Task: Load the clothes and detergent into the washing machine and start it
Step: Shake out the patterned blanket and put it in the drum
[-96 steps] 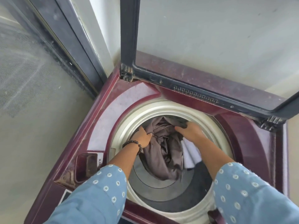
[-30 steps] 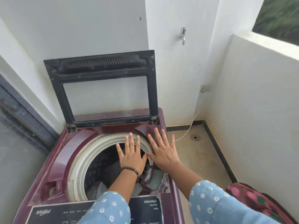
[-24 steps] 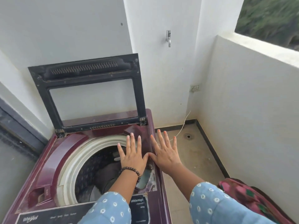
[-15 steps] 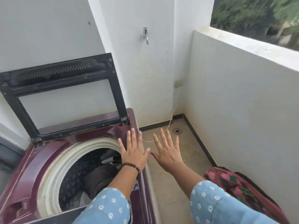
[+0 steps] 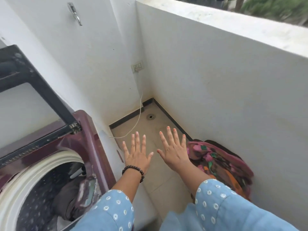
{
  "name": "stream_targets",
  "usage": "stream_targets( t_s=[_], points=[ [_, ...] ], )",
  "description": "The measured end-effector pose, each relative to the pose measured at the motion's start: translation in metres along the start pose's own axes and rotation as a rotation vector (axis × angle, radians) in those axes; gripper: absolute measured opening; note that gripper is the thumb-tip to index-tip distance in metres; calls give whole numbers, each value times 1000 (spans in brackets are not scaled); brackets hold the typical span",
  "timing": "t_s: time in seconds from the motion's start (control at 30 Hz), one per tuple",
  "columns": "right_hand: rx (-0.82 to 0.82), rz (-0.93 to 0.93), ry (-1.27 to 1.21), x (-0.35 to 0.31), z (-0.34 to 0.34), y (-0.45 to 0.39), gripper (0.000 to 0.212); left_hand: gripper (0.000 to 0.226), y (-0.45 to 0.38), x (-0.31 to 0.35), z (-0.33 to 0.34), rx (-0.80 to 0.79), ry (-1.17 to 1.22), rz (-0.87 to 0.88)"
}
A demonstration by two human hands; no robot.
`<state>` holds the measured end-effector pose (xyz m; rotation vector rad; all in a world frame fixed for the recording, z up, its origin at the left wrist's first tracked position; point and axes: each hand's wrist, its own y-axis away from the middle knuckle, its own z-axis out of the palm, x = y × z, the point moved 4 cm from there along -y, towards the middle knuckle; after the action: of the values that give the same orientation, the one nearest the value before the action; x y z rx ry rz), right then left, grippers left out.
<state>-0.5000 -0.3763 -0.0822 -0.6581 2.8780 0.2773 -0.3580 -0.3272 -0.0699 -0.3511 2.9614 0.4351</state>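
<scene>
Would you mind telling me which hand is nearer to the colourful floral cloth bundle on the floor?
Right. The right hand hovers open just left of the colourful floral cloth bundle, almost beside it. The left hand is farther left, close to the maroon washing machine.

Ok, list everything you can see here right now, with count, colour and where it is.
washing machine: one, maroon, left, lid raised
clothes in drum: dark pile, count unclear, inside the machine
patterned cloth bundle: one, pink, green and orange, on the floor by the right wall
tap: one, metal, on the back wall
wall socket: one, white, near the corner
cord: one, white, from socket down to the floor
floor drain: one, in the corner
left hand: open, beaded bracelet at the wrist
right hand: open, beside the bundle
</scene>
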Motion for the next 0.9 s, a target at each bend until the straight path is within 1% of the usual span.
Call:
stream_targets(
  t_s=[0.13, 0.27, 0.4, 0.47, 0.6, 0.73, 0.9],
  points=[
    [-23, 121, -37, 45, 21, 18, 69, 73, -1, 54, 15, -62, -35, 139],
    [0, 253, -47, 86, 42, 38, 69, 74, -3, 102, 27, -93, -58, 264],
    [-49, 369, -79, 126, 66, 62, 70, 74, -7, 141, 48, -143, -109, 351],
    [-106, 419, -88, 147, 84, 76, 70, 74, -7, 160, 62, -182, -139, 395],
    [-149, 506, -105, 179, 110, 100, 70, 74, -2, 194, 89, -265, -181, 481],
    [-170, 569, -140, 200, 137, 115, 70, 74, -1, 221, 111, -315, -200, 546],
    [-216, 614, -156, 219, 169, 118, 71, 75, -16, 245, 139, -345, -219, 567]
  ],
)
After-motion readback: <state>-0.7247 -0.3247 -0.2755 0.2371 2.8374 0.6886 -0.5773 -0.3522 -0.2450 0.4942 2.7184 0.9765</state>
